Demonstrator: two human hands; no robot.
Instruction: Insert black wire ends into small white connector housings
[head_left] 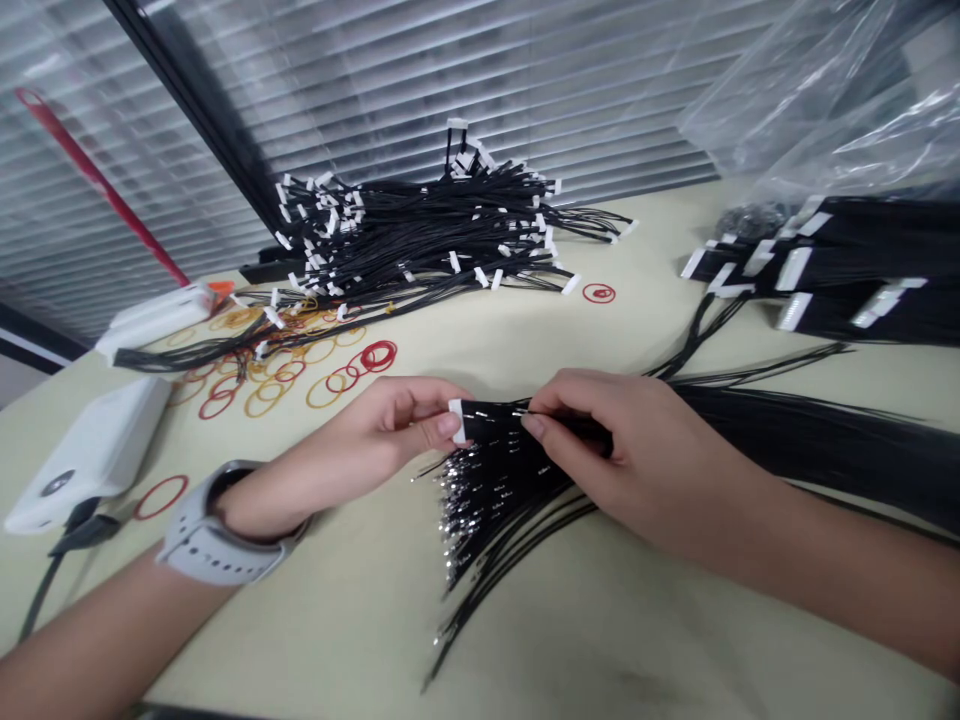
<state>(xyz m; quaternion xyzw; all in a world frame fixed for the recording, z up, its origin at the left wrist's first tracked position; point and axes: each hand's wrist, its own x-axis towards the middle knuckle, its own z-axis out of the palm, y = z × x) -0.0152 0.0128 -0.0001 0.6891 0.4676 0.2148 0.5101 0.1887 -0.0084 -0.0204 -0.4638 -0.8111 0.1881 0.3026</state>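
Head view: left hand [386, 430] clamps a white connector [457, 422] as right hand [622, 430], right of that grip, pinches a black wire [519, 412] pointing toward it.

Blinds [615, 80] bhnd tbl [697, 640]; clr plastic bag [817, 110] top R.

The person's left forearm [97, 630] rises from the lower left corner, bare, and the left hand [394, 425] pinches with its thumb [442, 428] extended and its fingers curled behind. The right forearm [810, 560] comes in from the right edge, and the right hand [611, 430], back uppermost, pinches between thumb and forefinger, near the left one's fingertips.
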